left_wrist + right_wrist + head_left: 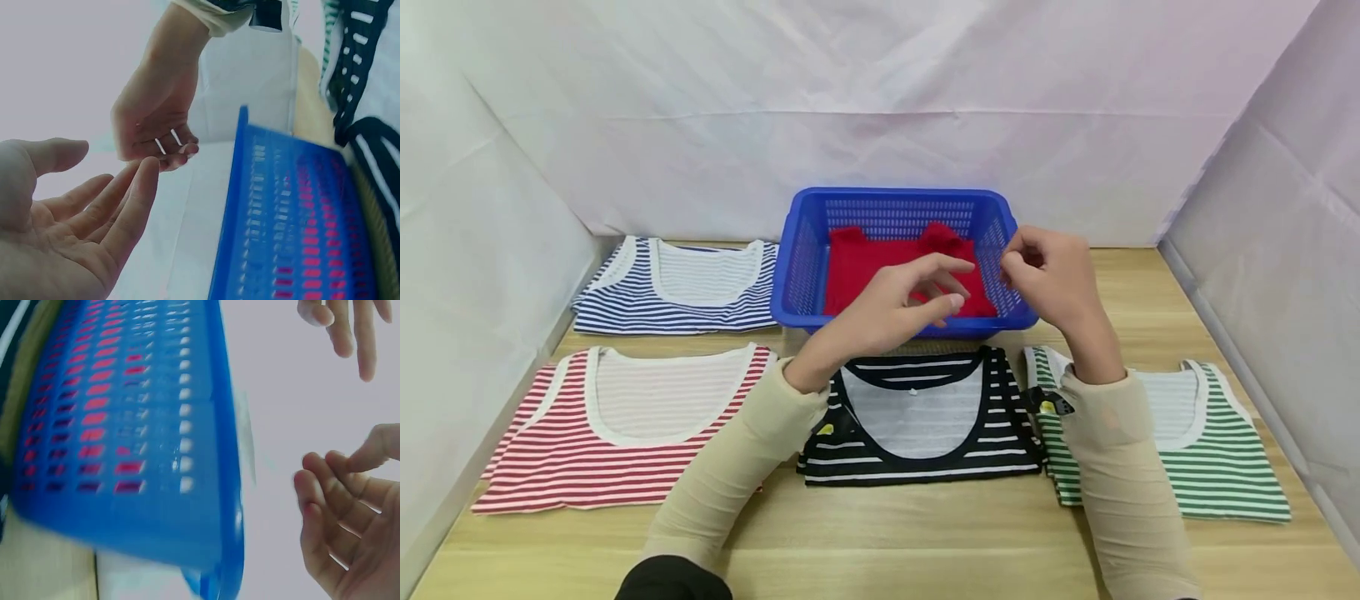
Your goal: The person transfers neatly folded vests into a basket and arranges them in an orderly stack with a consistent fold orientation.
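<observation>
1. Hands: the left hand (906,292), at frame centre, has its fingers loosely extended and thumb apart; the right hand (1052,271), right of centre, has its fingers loosely bent. I see nothing held in either.
2. Key relation: the red garment (868,262) lies inside the blue basket (786,283), upper centre of the frame, below the hands. Its long axis, like the basket's, runs left to right. The left hand overlaps it and appears nearer; the right is beside the basket's right rim.
3. Count: one basket; one red garment; four striped tops: blue (685,292), upper left; red (632,417), lower left; black (917,417), lower centre; green (1195,450), lower right.
</observation>
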`<state>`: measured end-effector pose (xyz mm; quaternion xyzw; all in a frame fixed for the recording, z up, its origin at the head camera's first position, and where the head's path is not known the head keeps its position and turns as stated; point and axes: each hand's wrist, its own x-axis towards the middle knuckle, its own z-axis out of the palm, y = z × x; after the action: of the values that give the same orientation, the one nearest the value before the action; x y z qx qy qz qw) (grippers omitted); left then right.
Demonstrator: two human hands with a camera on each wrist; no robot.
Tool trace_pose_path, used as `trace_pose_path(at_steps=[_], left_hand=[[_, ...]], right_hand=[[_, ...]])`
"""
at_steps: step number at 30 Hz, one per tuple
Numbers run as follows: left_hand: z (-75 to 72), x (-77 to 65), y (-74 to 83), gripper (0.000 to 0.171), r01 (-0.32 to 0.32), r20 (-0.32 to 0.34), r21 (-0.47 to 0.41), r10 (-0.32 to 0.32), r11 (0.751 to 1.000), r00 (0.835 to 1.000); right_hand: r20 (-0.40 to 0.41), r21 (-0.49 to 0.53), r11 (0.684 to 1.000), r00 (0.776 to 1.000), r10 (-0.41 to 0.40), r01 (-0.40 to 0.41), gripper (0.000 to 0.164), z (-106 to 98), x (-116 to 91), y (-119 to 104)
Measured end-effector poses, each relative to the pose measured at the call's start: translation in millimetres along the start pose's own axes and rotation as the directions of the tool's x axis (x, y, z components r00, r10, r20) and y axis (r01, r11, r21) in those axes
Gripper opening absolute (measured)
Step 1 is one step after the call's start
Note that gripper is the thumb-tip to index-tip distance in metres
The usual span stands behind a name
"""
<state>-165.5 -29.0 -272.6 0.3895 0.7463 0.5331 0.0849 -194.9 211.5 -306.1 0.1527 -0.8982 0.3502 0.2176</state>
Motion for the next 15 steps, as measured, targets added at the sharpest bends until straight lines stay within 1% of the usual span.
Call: trace_pose_path(at_steps=[3,5,8,10,12,13,15], left_hand=[[10.2,1.7,-4.6,0.039,0.002,0.033,0.005,-0.002,1.0,0.999],[17.7,3.6,-13.9,0.04,-0.003,0.06,-0.005,0.003,1.0,0.998],[30.1,5.6,-28.2,0.043,0.006,0.101,-0.046,-0.001,0.999,0.995],[39.3,5.8,-33.8,0.045,0.03,0.133,-0.085,-0.019,0.996,0.991],[50.1,5.9,-36.2,0.045,0.077,0.166,-0.152,-0.051,0.985,0.985],[56.0,5.9,-36.5,0.045,0.105,0.182,-0.187,-0.071,0.977,0.981],[68.2,5.9,-36.6,0.047,0.167,0.212,-0.263,-0.112,0.95,0.971]], right_hand=[[-0.039,-0.054,0.998,0.999,0.01,-0.012,0.025,-10,-8,8],[-0.032,-0.067,0.997,0.999,0.044,-0.046,0.024,-17,-14,15],[-0.002,-0.112,0.987,0.993,0.115,-0.115,0.024,-30,-24,28],[0.032,-0.146,0.976,0.985,0.169,-0.163,0.024,-41,-30,37],[0.07,-0.206,0.957,0.973,0.221,-0.202,0.026,-56,-36,48],[0.095,-0.232,0.948,0.965,0.246,-0.219,0.027,-63,-39,53],[0.138,-0.276,0.93,0.947,0.289,-0.244,0.029,-79,-46,66]])
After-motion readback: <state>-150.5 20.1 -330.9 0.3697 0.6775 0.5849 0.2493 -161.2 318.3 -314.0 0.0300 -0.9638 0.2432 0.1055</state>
